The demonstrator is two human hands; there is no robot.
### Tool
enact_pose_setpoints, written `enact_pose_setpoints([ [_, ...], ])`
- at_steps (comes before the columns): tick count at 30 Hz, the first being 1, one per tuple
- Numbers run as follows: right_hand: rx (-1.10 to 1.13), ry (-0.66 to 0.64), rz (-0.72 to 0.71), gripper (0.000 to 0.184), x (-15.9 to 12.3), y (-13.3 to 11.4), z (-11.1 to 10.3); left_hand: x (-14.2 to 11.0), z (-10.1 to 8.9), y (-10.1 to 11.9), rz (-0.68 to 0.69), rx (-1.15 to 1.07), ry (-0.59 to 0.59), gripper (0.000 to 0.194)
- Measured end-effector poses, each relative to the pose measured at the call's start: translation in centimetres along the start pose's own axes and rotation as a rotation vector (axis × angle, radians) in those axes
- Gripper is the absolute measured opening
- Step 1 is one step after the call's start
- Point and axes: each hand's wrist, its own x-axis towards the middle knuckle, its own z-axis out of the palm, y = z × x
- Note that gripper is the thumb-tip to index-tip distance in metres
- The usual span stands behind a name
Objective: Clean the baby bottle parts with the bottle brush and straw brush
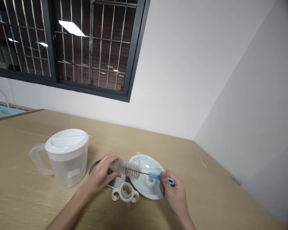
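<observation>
My right hand [172, 188] is closed around the blue handle [156, 176] of a bottle brush, whose pale bristles [135, 170] point left. In my left hand [103, 172], the fingers grip a translucent piece [116, 165] at the far end of the bristles; the brush tip seems to be inside it, and its exact kind is unclear. Just below the bristles stands a small open bottle [127, 189] with two cream side handles. Behind the brush lies a white plate [146, 161] holding a small white ring [150, 181]. A shiny metal dish [94, 165] is partly hidden under my left hand.
A translucent lidded jug [68, 163] with water in it stands to the left, its handle facing left. A thin pale strip [203, 162] lies on the wooden table [218, 198] at right. White walls and a barred window [93, 48] rise behind the table.
</observation>
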Motion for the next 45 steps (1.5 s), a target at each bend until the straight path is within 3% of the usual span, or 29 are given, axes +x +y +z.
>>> enact_pose_setpoints([
  [4,0.053,-0.010,-0.057,0.035,-0.2,-1.2,0.4,0.0,0.0,-0.1,-0.045,0.007,-0.024,0.050],
  [11,0.150,-0.058,-0.054,0.029,-0.5,-1.1,0.4,0.0,-0.3,0.0,-0.121,0.016,-0.082,0.051],
  [18,0.216,-0.040,0.062,0.037,-0.4,-0.7,0.6,0.0,-0.5,0.0,-0.094,0.021,-0.046,0.048],
  [25,0.134,-0.038,0.068,0.036,-0.2,-0.2,0.0,0.1,-0.4,0.2,-0.051,-0.002,-0.027,0.046],
  [31,0.006,-0.001,0.025,0.049,0.1,0.0,0.0,0.0,-0.3,0.3,-0.055,-0.013,-0.065,0.047],
  [36,0.019,-0.037,-0.075,0.033,0.1,-0.8,0.0,0.1,-0.3,0.2,-0.091,-0.026,-0.111,0.050],
  [38,0.060,-0.042,-0.105,0.034,-0.2,-1.2,0.0,0.1,-0.3,0.1,-0.100,-0.031,-0.133,0.052],
  [45,0.111,-0.074,-0.017,0.031,-0.6,-1.3,0.3,0.0,-0.4,-0.3,-0.102,-0.029,-0.106,0.053],
])
